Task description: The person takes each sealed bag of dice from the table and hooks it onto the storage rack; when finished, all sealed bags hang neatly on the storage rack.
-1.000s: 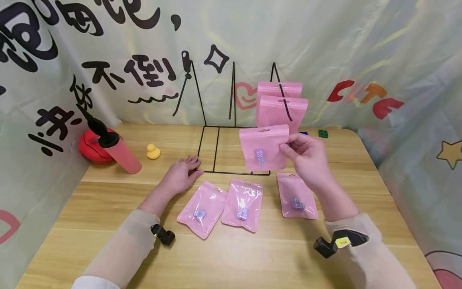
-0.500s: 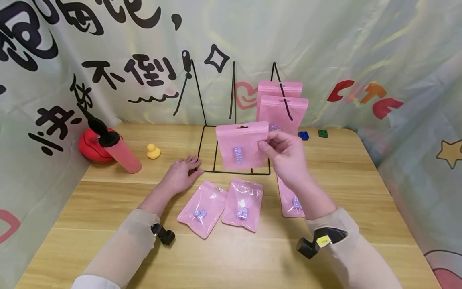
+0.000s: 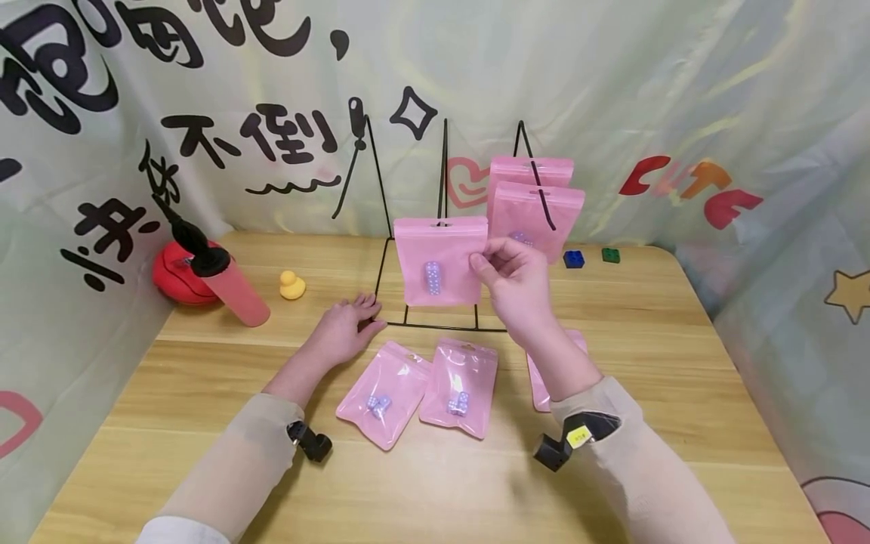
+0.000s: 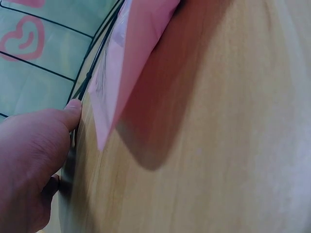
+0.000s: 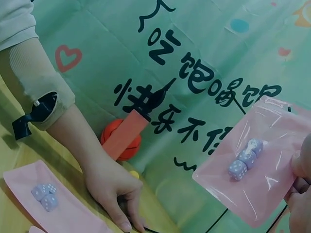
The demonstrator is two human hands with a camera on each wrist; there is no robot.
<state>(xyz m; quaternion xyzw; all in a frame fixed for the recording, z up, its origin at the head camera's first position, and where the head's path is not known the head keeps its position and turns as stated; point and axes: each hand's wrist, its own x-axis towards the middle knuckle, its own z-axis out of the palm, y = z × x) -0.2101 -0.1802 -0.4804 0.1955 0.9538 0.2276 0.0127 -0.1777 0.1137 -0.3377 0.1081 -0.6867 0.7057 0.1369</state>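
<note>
Pink pouch (image 3: 440,261) | pinched by right hand (image 3: 514,283) | left hand (image 3: 343,332) flat on table (image 3: 680,363)

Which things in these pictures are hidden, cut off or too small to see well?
- Third pink bag on the table, head view: mostly covered by the right forearm; contents unseen.
- Rear hanging pink bag, head view: only its top shows behind the front bag.
- Dice in the held pink bag, head view: pips too small to count.
- Right hand, right wrist view: cut off by the frame edge.
</note>
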